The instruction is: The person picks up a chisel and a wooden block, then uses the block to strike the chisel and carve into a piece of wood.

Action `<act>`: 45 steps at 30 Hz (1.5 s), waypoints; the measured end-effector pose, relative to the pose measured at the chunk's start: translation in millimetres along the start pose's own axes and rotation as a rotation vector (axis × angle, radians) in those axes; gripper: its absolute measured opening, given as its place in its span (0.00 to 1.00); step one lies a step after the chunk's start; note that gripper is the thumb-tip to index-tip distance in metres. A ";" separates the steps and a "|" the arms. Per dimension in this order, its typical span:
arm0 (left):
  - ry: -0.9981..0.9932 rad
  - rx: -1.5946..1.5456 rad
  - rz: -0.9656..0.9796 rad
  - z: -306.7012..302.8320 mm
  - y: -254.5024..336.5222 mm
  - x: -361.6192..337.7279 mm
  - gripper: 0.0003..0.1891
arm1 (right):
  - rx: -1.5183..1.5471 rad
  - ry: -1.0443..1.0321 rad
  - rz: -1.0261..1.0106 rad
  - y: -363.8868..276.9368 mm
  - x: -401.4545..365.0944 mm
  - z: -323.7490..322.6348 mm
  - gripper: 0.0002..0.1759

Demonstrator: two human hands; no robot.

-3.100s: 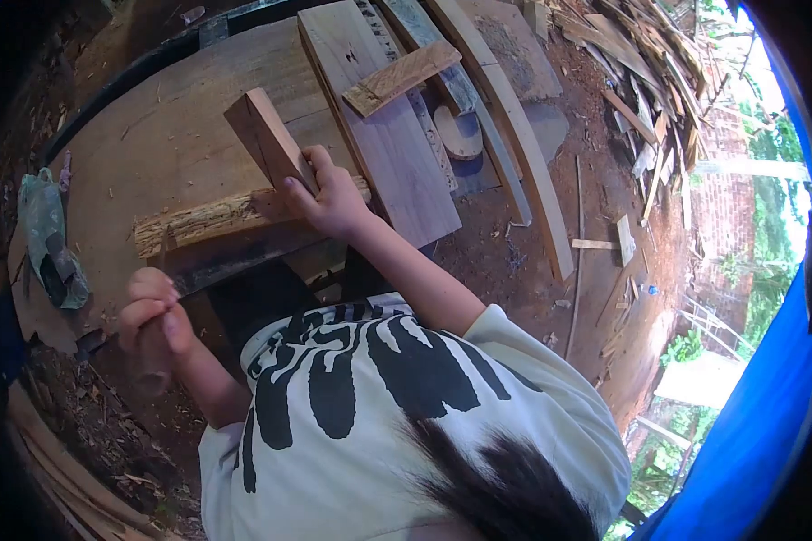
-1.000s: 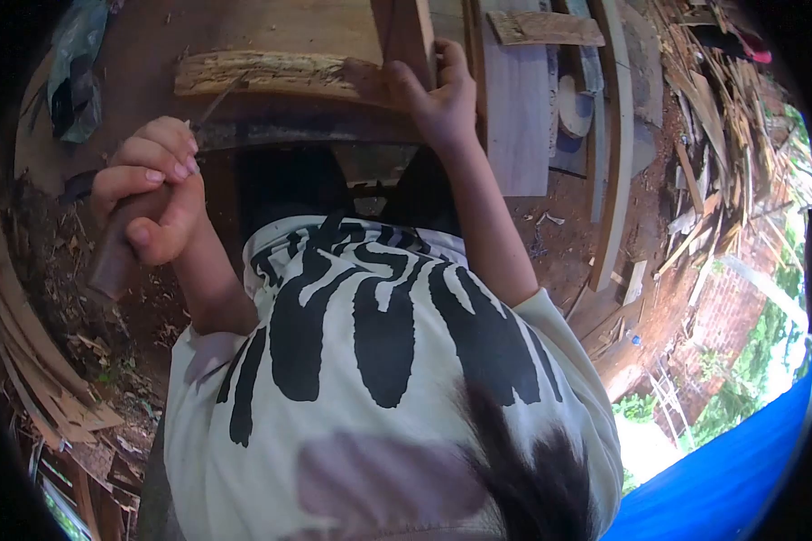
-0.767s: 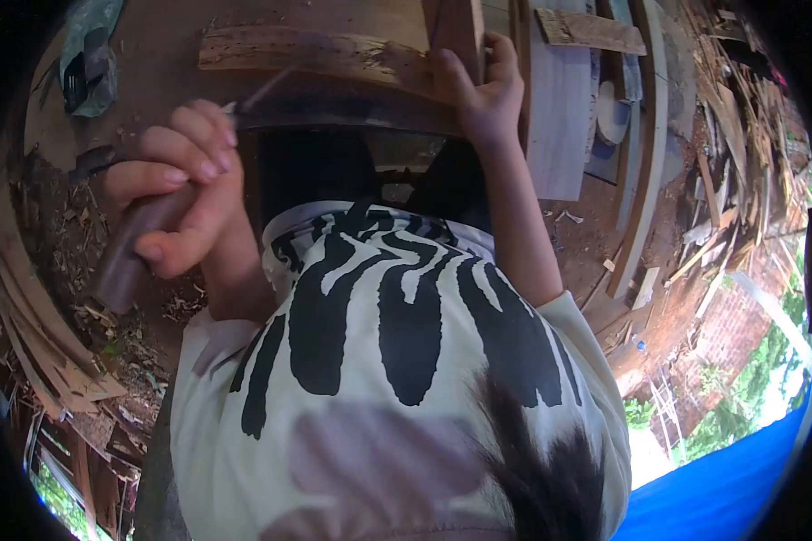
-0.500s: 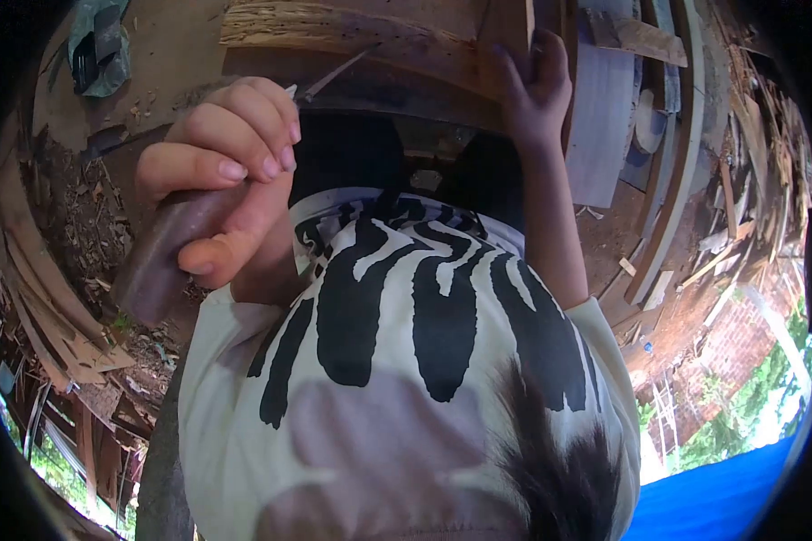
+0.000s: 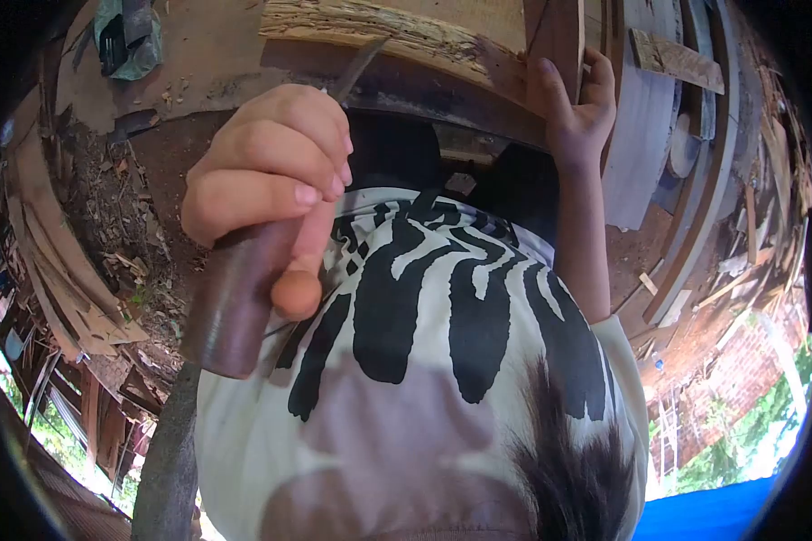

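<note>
My left hand (image 5: 271,162) is wrapped round the dark brown handle (image 5: 244,298) of a pointed metal tool. Its narrow blade (image 5: 359,70) points away from me, the tip over or against the near edge of a rough, grooved plank (image 5: 379,25); contact is unclear. My right hand (image 5: 582,113) grips the near end of a reddish-brown wood piece (image 5: 555,41), thumb on its left side and fingers on its right. This piece lies by the right end of the grooved plank.
A green plastic bag (image 5: 140,45) with dark items lies at the far left. Grey boards (image 5: 645,108) and a short offcut (image 5: 678,61) are at the right. Long strips (image 5: 54,261) curve along the left side, beside wood chips (image 5: 140,243) on the ground.
The view has shifted, so most things appear farther right. My left hand and the tool appear lower and larger, with the handle more upright. My right hand still grips the wood piece.
</note>
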State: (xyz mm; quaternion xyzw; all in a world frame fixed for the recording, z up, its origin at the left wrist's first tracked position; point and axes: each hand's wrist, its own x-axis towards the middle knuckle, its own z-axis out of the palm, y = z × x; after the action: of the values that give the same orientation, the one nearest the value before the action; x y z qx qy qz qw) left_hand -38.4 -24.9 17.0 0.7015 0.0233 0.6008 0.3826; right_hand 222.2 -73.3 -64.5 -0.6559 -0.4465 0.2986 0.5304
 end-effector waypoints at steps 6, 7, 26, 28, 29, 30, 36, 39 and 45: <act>-0.044 0.043 0.047 -4.0 -2.2 3.9 0.30 | -0.056 0.001 -0.046 9.6 1.6 -1.8 0.26; -0.048 0.076 0.064 -2.8 -3.9 5.2 0.30 | -0.047 0.005 -0.040 9.6 1.4 -1.3 0.26; -0.231 0.083 0.108 2.8 -26.2 13.4 0.27 | -0.062 -0.001 -0.007 7.1 2.7 -2.0 0.27; -0.157 0.071 0.057 10.0 -21.8 10.8 0.25 | -0.062 -0.002 -0.026 10.2 3.6 -2.3 0.27; -0.082 0.056 0.005 12.1 -20.3 9.5 0.23 | -0.063 -0.003 -0.043 11.1 4.0 -2.2 0.27; -0.084 0.058 0.009 10.7 -20.7 9.4 0.23 | -0.061 -0.003 -0.048 10.3 4.0 -1.6 0.27; -0.203 0.018 0.015 -5.7 -20.4 17.0 0.23 | -0.005 -0.010 0.037 1.4 4.2 -0.8 0.24; -0.266 0.015 0.065 -14.8 -25.0 19.7 0.23 | 0.055 -0.014 0.046 0.5 5.7 -0.4 0.24; 0.119 -0.124 -0.009 -26.8 -27.3 -7.2 0.22 | 0.007 0.016 0.026 -2.4 8.1 2.3 0.23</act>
State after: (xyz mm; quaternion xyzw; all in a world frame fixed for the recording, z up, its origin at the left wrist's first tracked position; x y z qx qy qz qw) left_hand -51.7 4.5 -4.7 0.6394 0.0117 0.6400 0.4259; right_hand 222.9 -64.8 -62.1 -0.6620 -0.4325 0.3019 0.5324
